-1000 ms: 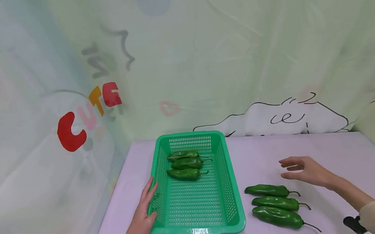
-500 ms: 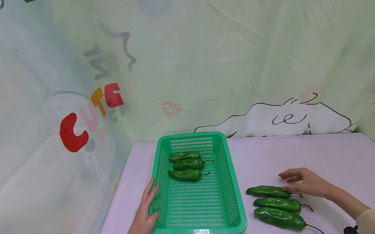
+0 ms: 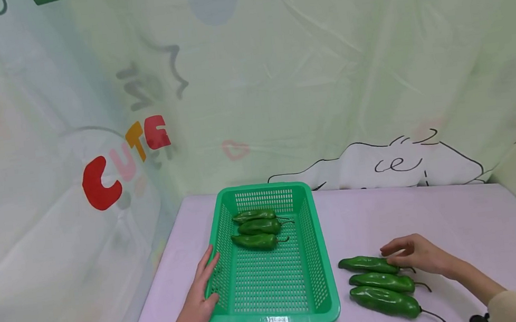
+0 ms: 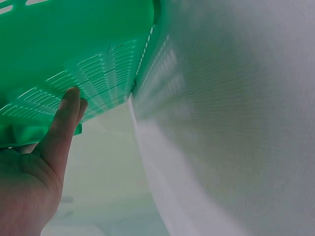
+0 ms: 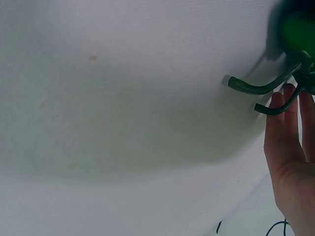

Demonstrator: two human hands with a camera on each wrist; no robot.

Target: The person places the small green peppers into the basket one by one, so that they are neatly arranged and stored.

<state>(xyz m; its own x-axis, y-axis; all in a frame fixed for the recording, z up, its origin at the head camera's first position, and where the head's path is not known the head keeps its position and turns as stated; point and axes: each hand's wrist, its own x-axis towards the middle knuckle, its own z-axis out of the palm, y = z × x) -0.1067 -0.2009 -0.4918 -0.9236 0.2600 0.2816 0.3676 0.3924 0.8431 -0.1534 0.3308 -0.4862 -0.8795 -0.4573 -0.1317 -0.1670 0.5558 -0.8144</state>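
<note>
In the head view my left hand [image 3: 198, 303] holds the left rim of a green plastic basket [image 3: 330, 280]. The left wrist view shows extended fingers [image 4: 69, 110] against the basket's slotted outer wall [image 4: 93, 69]. Three green peppers [image 3: 256, 242] lie in the basket's far half. To its right, three more lie in a row on the table. My right hand [image 3: 419, 255] pinches the farthest one, a green pepper [image 3: 362, 264], near its stem end. Closer to me are a middle pepper [image 3: 384, 281] and a near pepper [image 3: 384, 302]. In the right wrist view, curved stems [image 5: 256, 88] show beside the fingers.
A pale lilac cloth covers the table [image 3: 364, 212]. Behind it and on the left hangs a printed curtain [image 3: 280, 100]. Small dark objects [image 3: 479, 320] show at the bottom of the head view, one near each wrist.
My right hand has come down and toward me from above the table onto the farthest loose pepper, and its fingers have closed on it. The left hand and basket have hardly moved.
</note>
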